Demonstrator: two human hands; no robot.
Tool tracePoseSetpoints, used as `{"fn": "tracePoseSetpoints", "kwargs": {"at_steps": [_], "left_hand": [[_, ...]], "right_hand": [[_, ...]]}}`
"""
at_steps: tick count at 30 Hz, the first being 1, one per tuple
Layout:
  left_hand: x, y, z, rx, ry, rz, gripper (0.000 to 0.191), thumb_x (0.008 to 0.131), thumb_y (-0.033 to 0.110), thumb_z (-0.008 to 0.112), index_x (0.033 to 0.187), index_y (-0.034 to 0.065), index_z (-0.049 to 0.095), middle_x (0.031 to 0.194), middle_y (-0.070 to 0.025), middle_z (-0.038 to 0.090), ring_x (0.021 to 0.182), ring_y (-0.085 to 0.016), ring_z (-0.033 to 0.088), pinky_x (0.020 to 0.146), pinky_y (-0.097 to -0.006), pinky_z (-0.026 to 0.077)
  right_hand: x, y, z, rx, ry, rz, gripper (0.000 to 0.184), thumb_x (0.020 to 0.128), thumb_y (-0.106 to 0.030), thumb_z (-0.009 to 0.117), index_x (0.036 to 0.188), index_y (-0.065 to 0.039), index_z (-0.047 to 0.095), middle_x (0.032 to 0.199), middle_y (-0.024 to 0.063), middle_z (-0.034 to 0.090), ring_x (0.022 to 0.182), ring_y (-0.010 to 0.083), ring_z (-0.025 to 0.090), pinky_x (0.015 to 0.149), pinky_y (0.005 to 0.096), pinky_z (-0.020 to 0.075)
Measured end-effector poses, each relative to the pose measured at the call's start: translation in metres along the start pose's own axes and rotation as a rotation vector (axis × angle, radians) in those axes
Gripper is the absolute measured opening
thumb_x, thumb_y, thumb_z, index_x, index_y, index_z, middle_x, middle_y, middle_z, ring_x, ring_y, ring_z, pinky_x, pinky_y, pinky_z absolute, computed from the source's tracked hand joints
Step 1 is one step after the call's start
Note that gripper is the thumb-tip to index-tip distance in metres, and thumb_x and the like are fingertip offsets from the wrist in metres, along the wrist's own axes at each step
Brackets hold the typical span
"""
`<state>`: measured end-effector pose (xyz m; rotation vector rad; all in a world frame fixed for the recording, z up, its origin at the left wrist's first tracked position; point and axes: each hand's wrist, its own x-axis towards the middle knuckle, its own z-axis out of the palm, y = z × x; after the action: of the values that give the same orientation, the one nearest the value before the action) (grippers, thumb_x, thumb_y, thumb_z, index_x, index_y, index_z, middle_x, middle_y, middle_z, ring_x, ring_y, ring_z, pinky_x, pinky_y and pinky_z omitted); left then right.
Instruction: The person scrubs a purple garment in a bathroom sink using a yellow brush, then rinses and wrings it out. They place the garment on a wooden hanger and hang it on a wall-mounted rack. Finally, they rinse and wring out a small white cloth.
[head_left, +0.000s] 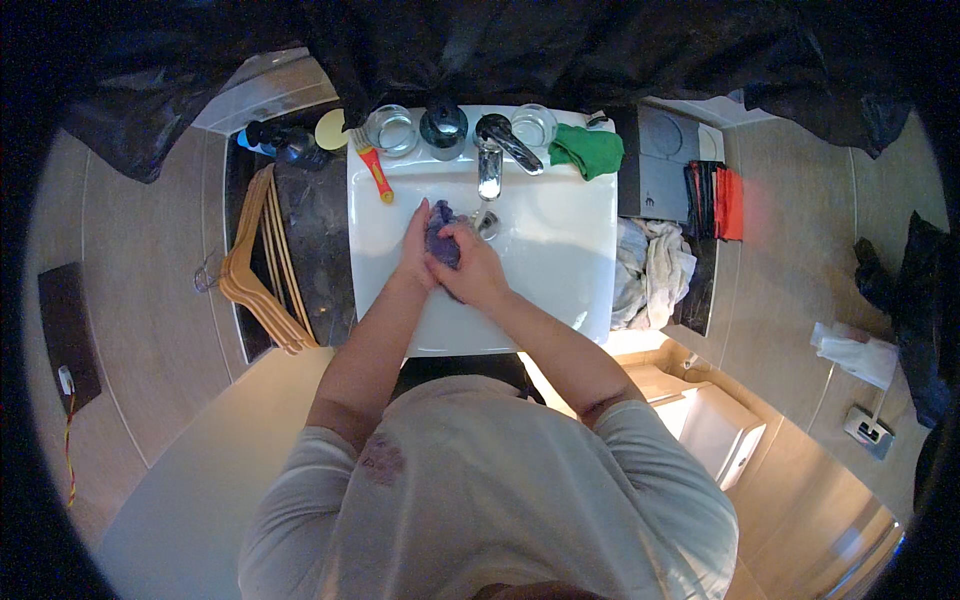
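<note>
Both hands are over the white washbasin (555, 300), pressed around a wet-looking purple cloth (442, 244). My left hand (417, 251) supports the cloth from its left side, fingers pointing toward the tap. From the right, my right hand (472, 266) grips it with curled fingers, and part of the cloth is hidden beneath them. Just beyond the hands stands a chrome mixer tap (490, 169). What looks like a thin stream of water falls from its spout near the metal drain (487, 223).
On the basin's back ledge are a fork with a red-yellow handle (376, 174), two glasses, a dark bottle (444, 131) and a green cloth (589, 152). Wooden hangers (251, 262) lie on the left counter. Crumpled towels (654, 266) and a grey box (664, 165) sit at right.
</note>
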<state>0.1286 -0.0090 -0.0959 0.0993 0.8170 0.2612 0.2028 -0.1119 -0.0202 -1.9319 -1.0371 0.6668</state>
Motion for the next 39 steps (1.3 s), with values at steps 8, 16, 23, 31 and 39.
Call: {"fn": "tracePoseSetpoints", "kwargs": {"at_steps": [8, 16, 23, 31, 39], "left_hand": [[0.013, -0.026, -0.003, -0.098, -0.058, -0.036, 0.03, 0.097, 0.036, 0.057, 0.093, 0.0068, 0.063, 0.091, -0.0084, 0.068, 0.08, -0.023, 0.066, 0.08, -0.0406, 0.056], [-0.019, -0.017, 0.022, 1.02, 0.287, 0.478, 0.043, 0.098, 0.037, 0.058, 0.126, 0.0051, 0.056, 0.102, -0.0037, 0.065, 0.088, -0.018, 0.062, 0.08, -0.0328, 0.049], [-0.03, -0.026, 0.013, 0.305, 0.345, 0.052, 0.05, 0.097, 0.053, 0.053, 0.138, 0.0243, 0.051, 0.138, -0.0078, 0.055, 0.12, -0.028, 0.057, 0.099, -0.0636, 0.04], [-0.028, 0.013, 0.012, -0.176, -0.389, -0.2, 0.07, 0.096, 0.064, 0.038, 0.13, 0.0062, 0.058, 0.126, -0.0185, 0.063, 0.115, -0.037, 0.061, 0.106, -0.0541, 0.044], [0.004, -0.017, -0.012, 0.025, 0.14, 0.099, 0.034, 0.097, 0.025, 0.049, 0.124, 0.0071, 0.058, 0.116, -0.0136, 0.067, 0.107, -0.032, 0.065, 0.098, -0.0473, 0.052]], "right_hand": [[0.008, 0.051, 0.0, -0.314, 0.095, -0.253, 0.026, 0.078, -0.029, 0.072, 0.093, -0.01, 0.065, 0.096, 0.0117, 0.066, 0.085, 0.0326, 0.065, 0.071, 0.044, 0.0546], [0.022, 0.069, -0.053, -0.549, 0.338, -0.176, 0.047, 0.078, -0.031, 0.074, 0.12, -0.014, 0.063, 0.117, 0.0127, 0.062, 0.108, 0.0354, 0.056, 0.096, 0.048, 0.0445], [0.005, 0.084, -0.005, -0.594, -0.009, 0.05, 0.074, 0.067, -0.024, 0.081, 0.136, -0.018, 0.053, 0.135, 0.0197, 0.052, 0.123, 0.0435, 0.048, 0.105, 0.0512, 0.0402], [-0.008, 0.003, -0.012, -0.067, -0.12, -0.216, 0.047, 0.065, -0.023, 0.079, 0.109, -0.016, 0.066, 0.103, 0.0099, 0.062, 0.094, 0.0336, 0.065, 0.08, 0.0436, 0.0547], [0.016, 0.055, -0.043, -0.535, -0.224, -0.279, 0.043, 0.066, -0.039, 0.079, 0.103, -0.022, 0.065, 0.101, 0.0083, 0.059, 0.093, 0.0302, 0.062, 0.073, 0.0461, 0.0519]]}}
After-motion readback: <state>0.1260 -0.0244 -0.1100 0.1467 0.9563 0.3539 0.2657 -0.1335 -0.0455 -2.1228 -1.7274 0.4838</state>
